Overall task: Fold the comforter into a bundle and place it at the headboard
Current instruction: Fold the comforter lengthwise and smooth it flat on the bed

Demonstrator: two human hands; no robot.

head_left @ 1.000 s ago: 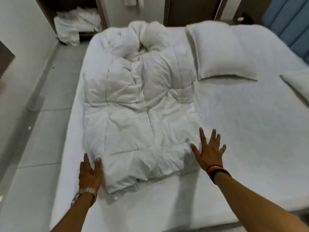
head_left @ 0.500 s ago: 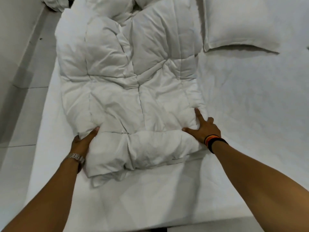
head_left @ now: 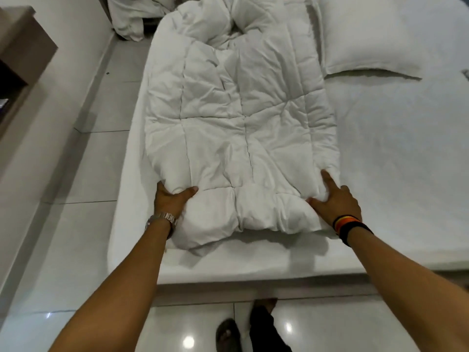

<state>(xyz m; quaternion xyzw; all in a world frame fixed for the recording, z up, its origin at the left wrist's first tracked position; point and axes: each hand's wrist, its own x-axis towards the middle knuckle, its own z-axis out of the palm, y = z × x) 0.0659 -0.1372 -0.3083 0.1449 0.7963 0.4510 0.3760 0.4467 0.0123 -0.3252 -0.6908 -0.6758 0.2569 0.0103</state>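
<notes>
The white quilted comforter (head_left: 241, 128) lies folded into a long strip along the left side of the bed (head_left: 393, 161), its far end bunched up. My left hand (head_left: 171, 200) grips the near left corner, thumb on top and fingers tucked under the edge. My right hand (head_left: 335, 199) clutches the near right corner, with fingers spread and pressed into the fabric. The near edge of the comforter puffs up between both hands. The headboard is out of view.
A white pillow (head_left: 368, 34) lies on the bed to the right of the comforter's far end. A heap of white linen (head_left: 132, 19) sits on the floor at the far left. A wooden shelf (head_left: 20, 54) juts from the left wall. Glossy tile floor (head_left: 83, 224) surrounds the bed.
A second ago both hands lay flat and open beside the comforter's near edge. They have since closed on its two near corners, and my head has moved back from the bed.
</notes>
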